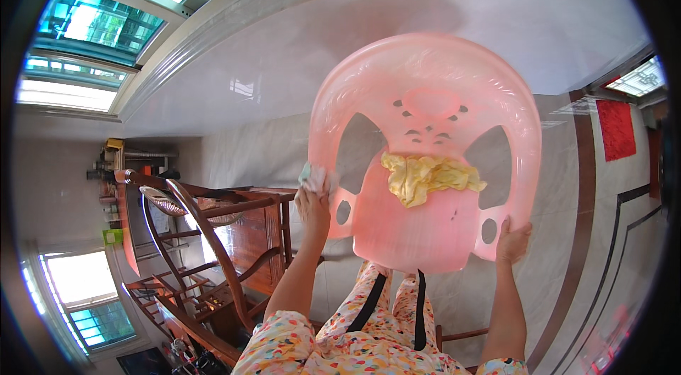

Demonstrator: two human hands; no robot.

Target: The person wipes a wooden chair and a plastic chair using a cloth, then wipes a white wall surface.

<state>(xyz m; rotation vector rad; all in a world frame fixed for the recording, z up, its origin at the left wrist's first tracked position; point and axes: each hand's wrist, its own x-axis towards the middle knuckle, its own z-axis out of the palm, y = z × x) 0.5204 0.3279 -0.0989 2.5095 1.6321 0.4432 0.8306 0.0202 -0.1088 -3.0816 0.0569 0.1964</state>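
Note:
A pink plastic armchair (415,231) stands directly before me, its rounded back away from me. My left hand (314,206) holds a pale white and green cloth (318,179) against the outer side of the left armrest. On the right, my right hand (513,242) grips the front end of the other armrest. A crumpled yellow cloth (425,178) lies at the rear of the seat, against the base of the backrest.
Wooden chairs (213,247) and a wooden table (260,247) stand close on my left. Beyond them is a shelf (127,215) with small items. A pale wall with windows (101,24) rises ahead. A red mat (617,129) lies at the far right.

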